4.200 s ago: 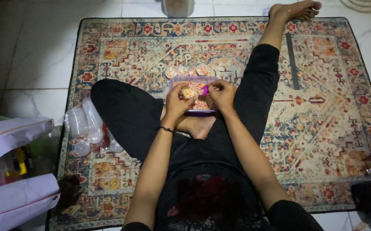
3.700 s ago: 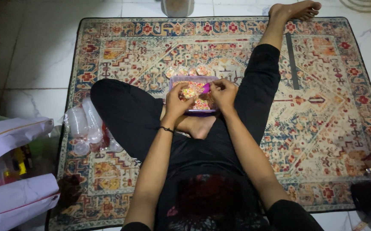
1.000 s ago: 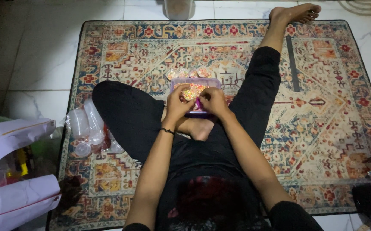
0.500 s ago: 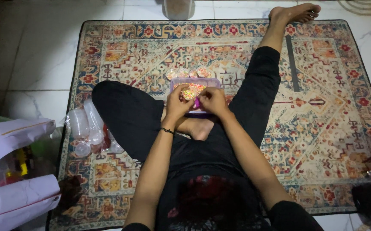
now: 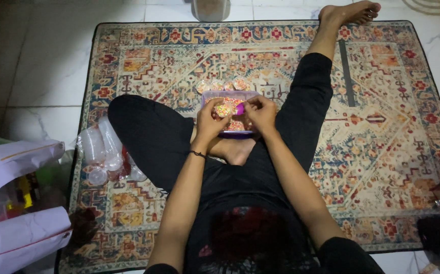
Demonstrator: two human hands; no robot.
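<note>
So the main thing here is a little round container (image 5: 223, 109) stuffed with colourful bits, could be beads or sprinkles, it's too small to say. The left hand (image 5: 210, 119) has it pinched in its fingertips, held right over a clear plastic tub (image 5: 230, 96) with a purple rim that sits on the rug between the person's legs. The right hand (image 5: 261, 112) is pressed up close beside it, fingers curled tight around a small purple piece (image 5: 240, 107), maybe a lid or a scoop, touching or nearly touching the round container. The tub has more of the same colourful stuff in it, and a few other small filled rounds (image 5: 225, 84) lie on the rug just past its far edge. The person sits on a patterned rug (image 5: 392, 152) in black trousers, one leg folded in and the other stretched out toward the top of the rug, bare foot (image 5: 349, 12) at its edge. There's a thin dark band (image 5: 197, 153) on the left wrist. Off to the left, at the rug's edge, is a stack of empty clear cups (image 5: 103, 152), and further left some white bags (image 5: 17, 203) on the tiled floor (image 5: 42, 61).
</note>
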